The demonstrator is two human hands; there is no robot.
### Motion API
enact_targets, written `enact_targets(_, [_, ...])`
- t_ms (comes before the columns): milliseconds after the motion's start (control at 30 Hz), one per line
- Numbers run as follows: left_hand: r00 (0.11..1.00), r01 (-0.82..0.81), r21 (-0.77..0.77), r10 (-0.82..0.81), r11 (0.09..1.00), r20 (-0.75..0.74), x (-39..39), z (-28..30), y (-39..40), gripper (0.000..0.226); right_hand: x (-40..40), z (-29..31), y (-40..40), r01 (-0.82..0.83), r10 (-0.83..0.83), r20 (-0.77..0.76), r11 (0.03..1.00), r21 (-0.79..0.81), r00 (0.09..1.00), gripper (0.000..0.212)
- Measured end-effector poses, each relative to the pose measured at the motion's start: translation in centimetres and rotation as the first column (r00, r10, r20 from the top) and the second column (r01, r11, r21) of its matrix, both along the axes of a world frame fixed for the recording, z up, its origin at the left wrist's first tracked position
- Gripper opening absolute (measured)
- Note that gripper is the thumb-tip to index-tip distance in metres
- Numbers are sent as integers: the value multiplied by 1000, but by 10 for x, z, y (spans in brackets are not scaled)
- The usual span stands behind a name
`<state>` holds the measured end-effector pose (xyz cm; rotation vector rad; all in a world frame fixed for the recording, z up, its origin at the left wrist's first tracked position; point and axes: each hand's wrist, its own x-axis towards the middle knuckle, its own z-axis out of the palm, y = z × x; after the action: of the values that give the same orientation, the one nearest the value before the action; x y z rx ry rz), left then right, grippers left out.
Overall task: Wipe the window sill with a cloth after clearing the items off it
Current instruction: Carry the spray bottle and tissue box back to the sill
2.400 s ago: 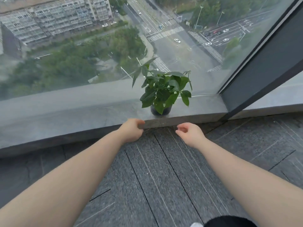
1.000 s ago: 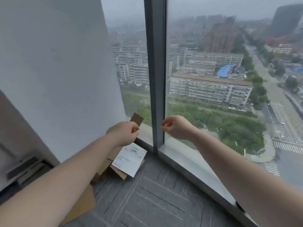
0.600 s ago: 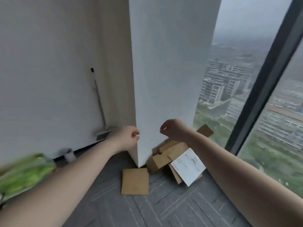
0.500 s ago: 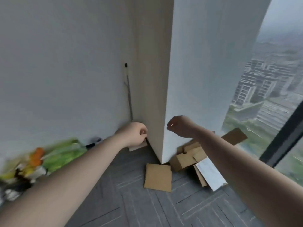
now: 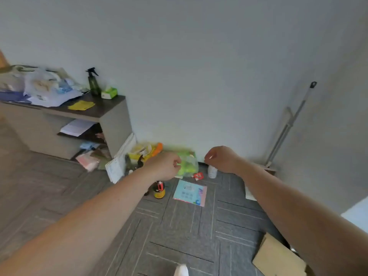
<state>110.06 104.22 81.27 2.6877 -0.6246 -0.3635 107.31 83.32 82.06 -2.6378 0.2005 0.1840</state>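
Since the window view, we face the wall; our left hand (image 5: 166, 166) and right hand (image 5: 220, 158) hover with fingers curled, holding nothing. We should pick a cloth from the floor clutter at twelve o'clock, perhaps the pink-and-blue flat packet (image 5: 190, 192).

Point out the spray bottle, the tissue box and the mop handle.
spray bottle (image 5: 93, 84): head view, on its dark green body.
tissue box (image 5: 109, 93): head view, on its green side.
mop handle (image 5: 288, 124): head view, midway along the pole.
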Motion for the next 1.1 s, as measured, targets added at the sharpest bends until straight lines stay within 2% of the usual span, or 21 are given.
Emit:
enact_targets(200, [968, -250, 50, 251, 967, -8, 134, -22, 92, 30, 185, -45, 86, -233, 234, -19, 971, 45, 972, 26])
enact_targets(333, [935, -346, 118, 352, 931, -42, 212, -24, 144, 32, 281, -56, 138, -333, 337, -64, 941, 64, 939, 27])
enact_targets(533, [862, -498, 68, 502, 864, -70, 297, -22, 225, 34, 396, -56, 218, -371, 378, -94, 925, 80, 921, 25])
enact_targets(733, [869, -475, 103, 484, 874, -100, 394, -28, 303, 32, 496, -64, 298, -400, 406, -84, 913, 80, 910, 23])
enact_targets(833, [882, -454, 92, 462, 886, -93, 455, -38, 343, 24, 546, -67, 330, -364, 369, -84, 929, 71, 925, 22])
enact_targets(933, [902, -424, 56, 427, 904, -64, 518, -42, 379, 33, 599, -63, 358, -279, 286, -88, 957, 77, 954, 24])
enact_targets(1100, [916, -390, 64, 394, 919, -73, 622, -49, 433, 31, 674, -61, 396, -172, 182, -86, 979, 105, 980, 33])
